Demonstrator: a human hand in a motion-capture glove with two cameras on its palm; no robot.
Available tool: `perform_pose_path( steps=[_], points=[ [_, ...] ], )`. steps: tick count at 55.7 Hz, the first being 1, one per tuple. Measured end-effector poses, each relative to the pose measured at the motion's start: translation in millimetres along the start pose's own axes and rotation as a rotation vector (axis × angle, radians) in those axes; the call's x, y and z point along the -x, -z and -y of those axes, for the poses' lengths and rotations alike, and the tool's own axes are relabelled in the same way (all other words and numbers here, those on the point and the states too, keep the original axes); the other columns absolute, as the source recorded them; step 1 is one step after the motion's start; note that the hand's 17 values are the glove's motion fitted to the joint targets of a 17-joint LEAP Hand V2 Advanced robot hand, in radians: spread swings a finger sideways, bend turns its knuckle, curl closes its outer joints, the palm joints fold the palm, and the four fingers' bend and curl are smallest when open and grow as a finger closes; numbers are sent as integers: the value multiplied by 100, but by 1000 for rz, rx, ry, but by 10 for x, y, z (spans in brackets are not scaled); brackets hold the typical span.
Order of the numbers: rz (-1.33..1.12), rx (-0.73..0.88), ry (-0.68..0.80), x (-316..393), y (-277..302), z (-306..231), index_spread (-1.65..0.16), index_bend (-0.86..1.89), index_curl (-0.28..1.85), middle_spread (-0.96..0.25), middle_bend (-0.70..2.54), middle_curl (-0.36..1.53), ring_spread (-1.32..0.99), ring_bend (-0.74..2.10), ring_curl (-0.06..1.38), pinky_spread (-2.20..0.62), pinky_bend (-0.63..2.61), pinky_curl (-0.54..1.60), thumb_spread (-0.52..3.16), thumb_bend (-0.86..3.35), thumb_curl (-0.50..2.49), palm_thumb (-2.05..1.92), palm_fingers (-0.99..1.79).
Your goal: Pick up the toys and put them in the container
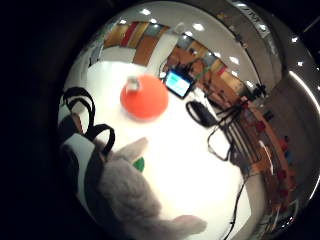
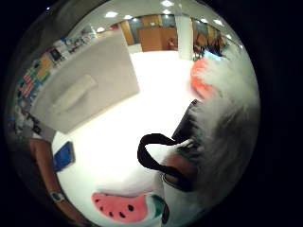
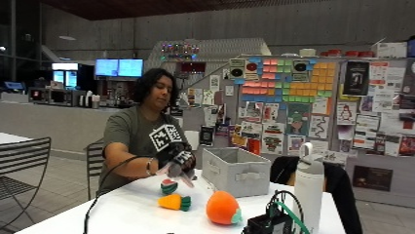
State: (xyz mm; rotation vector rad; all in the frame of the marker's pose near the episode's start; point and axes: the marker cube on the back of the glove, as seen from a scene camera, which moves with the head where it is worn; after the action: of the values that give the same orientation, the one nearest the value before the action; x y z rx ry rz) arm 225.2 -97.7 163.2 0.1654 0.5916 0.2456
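1. Hand (image 3: 176,162) clenched round a grey plush (image 3: 183,176), lifted clear of the counter (image 3: 123,214); plush hung below the fingers, long axis roughly vertical, loose end pointing down toward 5 o'clock in the outside view.
2. Fur close against the palm in both palm views (image 1: 131,192), limbs trailing free; probably gripped by the body so the rest dangled.
3. Bin (image 3: 235,170) at 3 o'clock from the hand, near, open top up; likely raised to clear its wall.
4. Left on the counter: watermelon (image 3: 168,186) just under the hand, carrot (image 3: 175,202) beside it at 6 o'clock with its long axis lying flat, green end toward 3 o'clock, and an orange round toy (image 3: 222,208) further toward 4 o'clock.
5. Judged early in the task: one toy in the air, three waiting.
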Motion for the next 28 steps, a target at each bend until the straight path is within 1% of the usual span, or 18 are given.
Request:
perform_pose_path(
  steps=[6, 10, 18, 20, 23, 24, 25, 28],
  points=[
    [67, -104, 18, 215, 718, 190, -39, 49, 40, -33, 114, 67, -36, 134, 52, -42, 105, 55, 125, 14, 52, 39, 126],
    [115, -169, 29, 257, 994, 411, -38, 53, 44, -32, 117, 69, -35, 139, 54, -42, 107, 56, 126, 13, 54, 38, 124],
    [221, -302, 71, 689, 1583, 722, -36, 59, 51, -30, 123, 73, -33, 146, 57, -42, 111, 58, 128, 12, 58, 37, 119],
    [302, -343, 146, 877, 1768, 750, -36, 60, 53, -30, 124, 74, -32, 147, 57, -42, 112, 59, 128, 11, 59, 37, 118],
    [508, -391, 331, 1260, 2052, 752, -36, 61, 56, -29, 125, 75, -32, 148, 58, -42, 113, 59, 129, 11, 60, 37, 117],
    [550, -393, 349, 1348, 2100, 806, -36, 61, 56, -29, 125, 75, -32, 149, 58, -42, 113, 59, 129, 10, 60, 37, 116],
    [568, -390, 332, 1403, 2119, 902, -36, 61, 57, -29, 125, 75, -32, 149, 58, -42, 113, 59, 129, 10, 61, 37, 116],
    [540, -367, 168, 1480, 2083, 1295, -35, 62, 60, -29, 126, 76, -31, 150, 58, -42, 114, 60, 129, 10, 62, 37, 116]
  ],
)
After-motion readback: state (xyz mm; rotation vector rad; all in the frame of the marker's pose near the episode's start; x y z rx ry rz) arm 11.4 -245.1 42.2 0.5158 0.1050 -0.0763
